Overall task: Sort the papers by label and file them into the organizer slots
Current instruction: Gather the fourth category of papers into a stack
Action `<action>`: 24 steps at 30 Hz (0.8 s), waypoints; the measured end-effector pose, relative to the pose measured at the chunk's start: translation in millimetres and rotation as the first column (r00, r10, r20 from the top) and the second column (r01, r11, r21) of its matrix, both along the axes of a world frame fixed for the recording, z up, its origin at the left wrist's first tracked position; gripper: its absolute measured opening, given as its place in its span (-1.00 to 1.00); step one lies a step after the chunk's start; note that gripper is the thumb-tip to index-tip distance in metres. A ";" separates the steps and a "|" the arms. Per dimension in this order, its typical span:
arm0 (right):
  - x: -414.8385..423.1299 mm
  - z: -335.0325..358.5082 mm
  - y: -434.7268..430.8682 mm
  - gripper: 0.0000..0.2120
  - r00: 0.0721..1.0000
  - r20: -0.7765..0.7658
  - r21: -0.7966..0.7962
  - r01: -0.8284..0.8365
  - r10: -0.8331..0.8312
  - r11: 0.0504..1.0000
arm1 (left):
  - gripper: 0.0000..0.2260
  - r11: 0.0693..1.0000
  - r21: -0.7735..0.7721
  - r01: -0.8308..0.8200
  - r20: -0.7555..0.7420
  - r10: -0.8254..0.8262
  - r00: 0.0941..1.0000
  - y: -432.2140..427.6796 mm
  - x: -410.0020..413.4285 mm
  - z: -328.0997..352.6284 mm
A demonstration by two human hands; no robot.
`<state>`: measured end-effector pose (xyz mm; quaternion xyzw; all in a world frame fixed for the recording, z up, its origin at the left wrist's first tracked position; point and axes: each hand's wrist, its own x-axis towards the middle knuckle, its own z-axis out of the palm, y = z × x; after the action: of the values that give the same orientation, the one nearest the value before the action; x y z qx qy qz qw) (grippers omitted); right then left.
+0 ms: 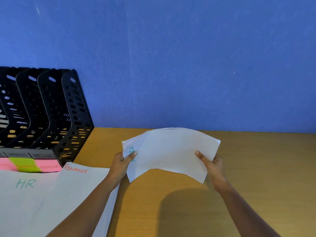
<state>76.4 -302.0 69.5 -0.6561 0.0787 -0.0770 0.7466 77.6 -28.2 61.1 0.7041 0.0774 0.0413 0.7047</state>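
**Colleague:** How far along are you?

**Me:** Part way, I'd judge. Nearest me on the left, two lots of paper lie on the desk [256, 168]: the HR sheet [25, 194], and the FINANCE pile [75, 182] overlapping its right side. My left forearm crosses over that pile. So some sorting by label looks done, but none of it is filed.

**Colleague:** And what are you holding?

**Me:** A thin sheaf [172, 151], lifted off the desk just beyond those piles, arched upward in the middle. My left hand [122, 161] pinches its left edge, thumb on top, and my right hand [211, 164] grips the right edge the same way. There's teal lettering under my left thumb, but it runs sideways and is partly covered, so I can't read it.

**Colleague:** Where does it go?

**Me:** The black organizer [42, 108] stands further back to the left, against the blue wall [171, 57], well apart from the sheaf. Pink and green sticky notes [25, 165] mark its front. Whether any slot holds paper yet, I can't tell through the perforated walls.
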 end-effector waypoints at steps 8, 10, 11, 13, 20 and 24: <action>20.4 41.8 0.9 -0.48 0.878 0.396 -0.558 0.463 -0.270 0.689 | -0.90 0.985 0.170 -0.029 0.078 0.016 0.997 1.3 9.0 19.8; 25.0 52.5 2.6 -0.47 0.849 0.520 -0.751 0.506 -0.091 0.424 | -0.92 0.958 0.285 -0.029 0.128 -0.008 0.992 -2.0 10.2 30.4; 27.7 56.4 4.5 -0.46 0.848 0.530 -0.813 0.499 0.025 0.298 | -0.91 0.937 0.348 -0.027 0.157 -0.030 0.987 -3.4 10.6 35.9; 32.5 61.6 9.6 -0.47 0.872 0.449 -0.893 0.430 0.195 0.135 | -0.83 0.897 0.442 -0.007 0.199 -0.091 0.976 -5.1 12.1 47.1; 31.9 75.0 11.5 -0.71 0.948 0.201 -0.946 0.122 0.248 0.301 | -0.78 0.863 0.505 0.005 0.313 -0.188 0.931 -11.4 6.7 81.1; 24.4 75.2 11.8 -0.78 0.949 0.240 -0.874 0.120 0.203 0.471 | -0.84 0.926 0.375 0.039 0.267 -0.149 0.952 0.3 11.0 79.0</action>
<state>100.8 -290.2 144.7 -0.9264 -0.1067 -0.1902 0.3068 88.6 -27.9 140.0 0.8120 -0.0703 0.1238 0.5661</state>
